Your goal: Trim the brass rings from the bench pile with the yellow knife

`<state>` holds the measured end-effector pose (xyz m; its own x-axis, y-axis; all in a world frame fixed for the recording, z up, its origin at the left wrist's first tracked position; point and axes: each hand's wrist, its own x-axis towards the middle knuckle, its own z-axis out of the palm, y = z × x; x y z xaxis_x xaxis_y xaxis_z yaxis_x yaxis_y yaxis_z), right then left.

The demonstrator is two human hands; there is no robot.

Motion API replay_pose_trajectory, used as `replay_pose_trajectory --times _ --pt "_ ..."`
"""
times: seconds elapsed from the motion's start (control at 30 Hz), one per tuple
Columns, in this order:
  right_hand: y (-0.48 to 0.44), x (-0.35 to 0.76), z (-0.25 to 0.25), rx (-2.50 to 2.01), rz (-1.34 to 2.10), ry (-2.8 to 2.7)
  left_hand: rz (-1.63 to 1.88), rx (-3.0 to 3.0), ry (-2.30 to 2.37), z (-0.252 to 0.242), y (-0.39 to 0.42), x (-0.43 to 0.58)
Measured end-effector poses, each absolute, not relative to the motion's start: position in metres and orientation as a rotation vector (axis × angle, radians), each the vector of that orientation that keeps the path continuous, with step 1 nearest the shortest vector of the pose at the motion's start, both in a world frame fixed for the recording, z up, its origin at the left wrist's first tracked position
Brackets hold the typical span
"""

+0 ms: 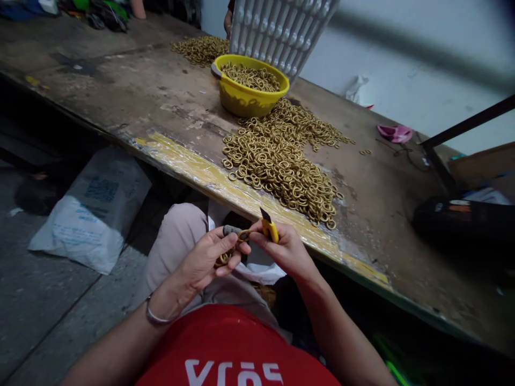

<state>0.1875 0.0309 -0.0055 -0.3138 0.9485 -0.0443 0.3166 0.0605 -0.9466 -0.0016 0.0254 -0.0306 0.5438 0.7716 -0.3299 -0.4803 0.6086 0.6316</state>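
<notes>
My left hand (213, 252) is closed around several brass-coloured rings (223, 259), and a dark grey cover wraps one of its fingers. One more ring (243, 235) stands between the fingertips of both hands. In my right hand (284, 246) is a yellow utility knife (270, 228), its dark blade pointing up and away from me. The thumb and forefinger of that hand also touch the ring's edge. Beyond my hands, a large heap of the same rings (277, 161) lies on the table (161, 102).
A yellow basin (249, 102) full of rings stands behind the heap, near another pile (201, 49). A person's arm (228, 24) shows behind a ribbed translucent panel (277, 32). On the floor at left lies a white sack (94, 214); a pink object (395, 133) rests far right.
</notes>
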Motion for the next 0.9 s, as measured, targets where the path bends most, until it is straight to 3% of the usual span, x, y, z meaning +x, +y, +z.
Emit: replay_pose_trajectory --times 0.53,0.73,0.9 --pt "-0.017 0.183 0.01 -1.683 0.321 -2.438 0.87 0.93 0.895 -0.014 -0.004 0.002" --pt "0.023 0.209 -0.01 -2.185 0.085 -2.33 0.73 1.069 0.83 -0.003 -0.013 -0.008" --pt "0.077 0.21 -0.023 -1.962 0.012 -2.208 0.755 0.817 0.792 -0.017 -0.006 0.002"
